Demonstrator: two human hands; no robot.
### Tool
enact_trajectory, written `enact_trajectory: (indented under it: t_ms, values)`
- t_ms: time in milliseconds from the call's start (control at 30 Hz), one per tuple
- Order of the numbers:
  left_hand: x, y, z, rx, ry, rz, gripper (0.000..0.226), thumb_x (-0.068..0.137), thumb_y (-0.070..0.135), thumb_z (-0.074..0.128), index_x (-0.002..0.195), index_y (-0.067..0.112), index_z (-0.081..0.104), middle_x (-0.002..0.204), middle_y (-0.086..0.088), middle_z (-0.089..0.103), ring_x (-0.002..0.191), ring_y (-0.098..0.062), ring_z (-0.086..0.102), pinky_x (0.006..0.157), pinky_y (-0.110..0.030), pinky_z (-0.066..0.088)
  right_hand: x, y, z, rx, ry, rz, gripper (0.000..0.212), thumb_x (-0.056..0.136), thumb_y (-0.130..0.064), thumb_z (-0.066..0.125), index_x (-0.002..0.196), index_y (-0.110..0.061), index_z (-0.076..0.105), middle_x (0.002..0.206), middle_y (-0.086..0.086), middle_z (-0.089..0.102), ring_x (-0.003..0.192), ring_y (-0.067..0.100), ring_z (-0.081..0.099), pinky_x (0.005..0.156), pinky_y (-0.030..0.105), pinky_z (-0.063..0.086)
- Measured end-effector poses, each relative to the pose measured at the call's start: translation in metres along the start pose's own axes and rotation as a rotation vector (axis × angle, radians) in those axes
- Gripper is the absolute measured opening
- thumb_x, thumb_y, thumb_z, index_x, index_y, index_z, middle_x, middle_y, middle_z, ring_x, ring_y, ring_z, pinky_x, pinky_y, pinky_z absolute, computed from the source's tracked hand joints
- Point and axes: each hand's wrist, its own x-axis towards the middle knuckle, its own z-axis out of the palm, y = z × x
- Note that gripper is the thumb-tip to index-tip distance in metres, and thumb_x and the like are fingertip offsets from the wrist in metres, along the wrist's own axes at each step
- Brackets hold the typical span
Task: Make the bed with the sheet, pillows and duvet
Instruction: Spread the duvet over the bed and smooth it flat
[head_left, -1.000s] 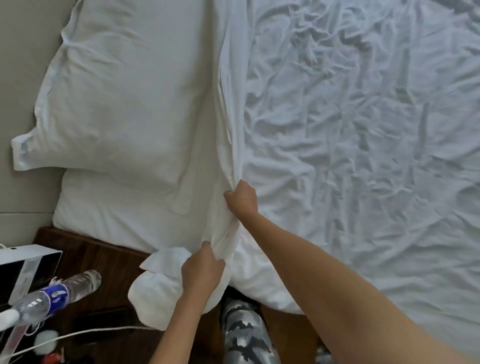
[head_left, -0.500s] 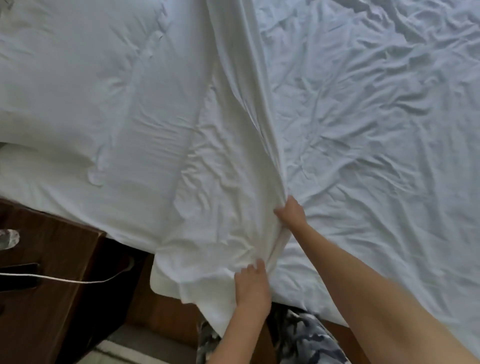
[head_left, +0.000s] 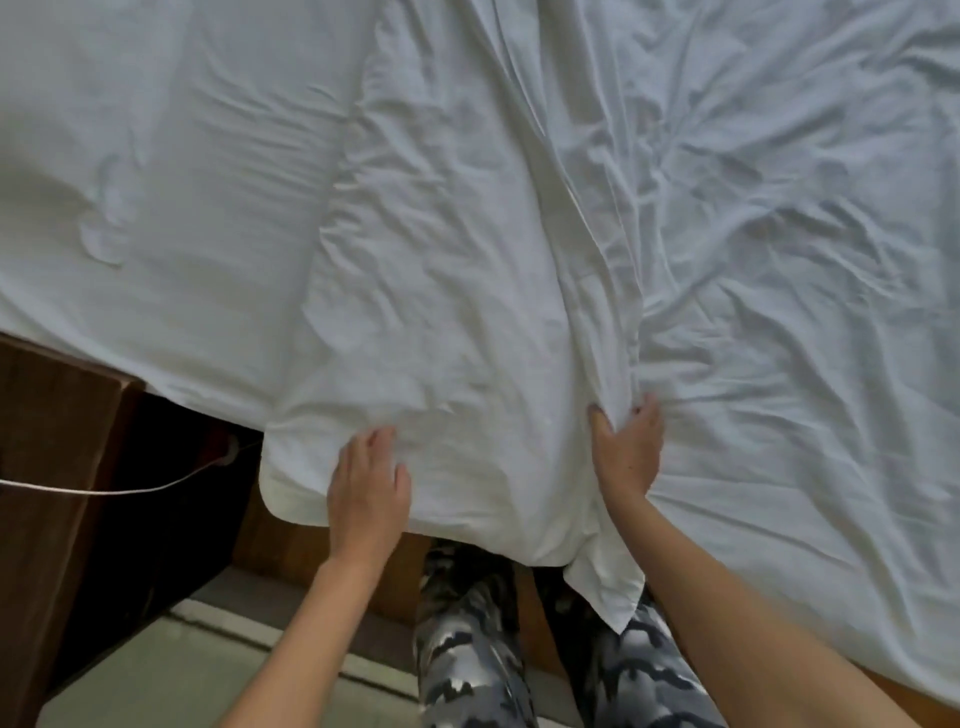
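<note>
Your left hand (head_left: 370, 486) lies flat w/ fingers spread and relaxed, pressing on the white duvet (head_left: 441, 322) near the bed's near edge, close to the duvet's rounded corner that hangs just over that edge. Your right hand (head_left: 627, 449) is clenched on a bunched fold of the same duvet, thumb on one side of the fold & fingers on the other, right at the near edge of the bed. From that grip a long ridge of fabric runs up toward the far edge of the bed.

A pointed flap of the duvet hangs below the near edge betw. your forearms, in front of your camo trousers (head_left: 470, 639). Right of the ridge the sheet (head_left: 789, 270) covers the bed, heavily creased. Left of the duvet the bedding is smoother; can't tell whether that's pillow or sheet.

The wooden bed frame (head_left: 291, 545) shows under the duvet edge. At the left edge of view stands a dark wood nightstand (head_left: 47, 441), w/ a thin white cable (head_left: 104, 489) running from it toward the bed. Pale floor (head_left: 171, 670) below.
</note>
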Motion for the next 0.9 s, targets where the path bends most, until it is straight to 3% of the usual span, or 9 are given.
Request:
enact_trajectory:
  t_ms: [67,133,233,300,467,567,700,800,900]
  values:
    - [0.029,-0.028,0.003,0.106,0.140,0.034,0.052,0.085,0.015,0.065,0.132,0.002,0.046,0.132,-0.023,0.047,0.119,-0.041,0.046,0.098,-0.051,0.042,0.011,-0.003,0.011,0.002,-0.020,-0.074,0.072,0.086,-0.047,0.061,0.143,-0.014,0.032,0.137,0.006,0.047,0.121,0.026,0.048,0.093,0.040,0.041]
    - [0.049,-0.054,0.006,0.126,0.167,-0.040,0.063,0.087,0.028,0.065,0.139,0.006,0.037,0.141,-0.025,0.038,0.128,-0.043,0.037,0.106,-0.053,0.033,0.020,0.004,0.021,-0.052,0.020,-0.119,0.056,0.090,-0.043,0.057,0.135,-0.013,0.041,0.122,0.005,0.056,0.107,0.027,0.055,0.080,0.034,0.041]
    - [0.064,-0.088,0.021,-0.034,0.132,-0.352,0.074,0.089,0.046,0.061,0.145,0.010,0.027,0.143,-0.024,0.037,0.132,-0.041,0.035,0.105,-0.054,0.031,0.024,0.022,0.031,-0.133,0.072,-0.129,0.026,0.096,-0.026,0.045,0.112,-0.007,0.053,0.092,0.009,0.061,0.085,0.032,0.059,0.066,0.034,0.037]
    - [0.069,-0.100,0.033,-0.092,0.117,-0.548,0.078,0.089,0.057,0.055,0.141,0.004,0.031,0.134,-0.028,0.046,0.122,-0.044,0.045,0.095,-0.055,0.039,0.026,0.035,0.033,-0.116,0.049,-0.132,0.024,0.098,-0.022,0.040,0.097,-0.005,0.057,0.081,0.010,0.060,0.075,0.033,0.057,0.063,0.036,0.038]
    - [0.076,-0.126,0.041,0.071,0.116,-0.371,0.055,0.098,0.052,0.036,0.095,-0.002,0.046,0.085,-0.031,0.060,0.079,-0.046,0.060,0.065,-0.045,0.041,0.018,0.054,0.011,-0.064,-0.016,-0.167,0.035,0.100,-0.023,0.038,0.071,-0.006,0.046,0.061,0.005,0.046,0.054,0.019,0.041,0.050,0.034,0.030]
    - [0.059,-0.171,0.033,0.076,0.108,-0.325,0.050,0.103,0.044,0.033,0.090,-0.003,0.048,0.075,-0.033,0.057,0.069,-0.048,0.059,0.061,-0.046,0.042,-0.001,0.082,0.000,-0.077,0.014,-0.172,0.042,0.102,-0.029,0.039,0.069,-0.003,0.046,0.058,0.008,0.047,0.049,0.019,0.039,0.047,0.032,0.027]
    - [0.001,-0.248,0.030,0.042,-0.057,-0.649,0.048,0.102,0.038,0.034,0.095,-0.004,0.057,0.086,-0.030,0.061,0.080,-0.047,0.057,0.074,-0.052,0.048,-0.012,0.101,0.011,-0.097,0.113,-0.056,0.038,0.102,-0.031,0.041,0.069,-0.013,0.042,0.064,0.004,0.045,0.056,0.023,0.043,0.050,0.032,0.028]
    - [-0.017,-0.243,0.032,0.068,-0.093,-0.606,0.033,0.100,0.033,0.045,0.100,0.005,0.062,0.086,-0.021,0.065,0.082,-0.042,0.060,0.070,-0.045,0.048,-0.020,0.095,0.027,-0.070,0.196,0.021,0.019,0.099,-0.026,0.046,0.090,-0.009,0.049,0.084,0.008,0.053,0.078,0.034,0.053,0.059,0.035,0.035]
    - [-0.009,-0.221,0.041,0.002,-0.144,-0.469,0.034,0.093,0.031,0.058,0.124,0.016,0.053,0.109,-0.011,0.067,0.097,-0.038,0.062,0.076,-0.043,0.047,-0.029,0.083,0.042,-0.006,0.306,0.102,0.042,0.094,-0.023,0.051,0.130,-0.004,0.043,0.126,0.015,0.049,0.114,0.034,0.048,0.086,0.044,0.041]
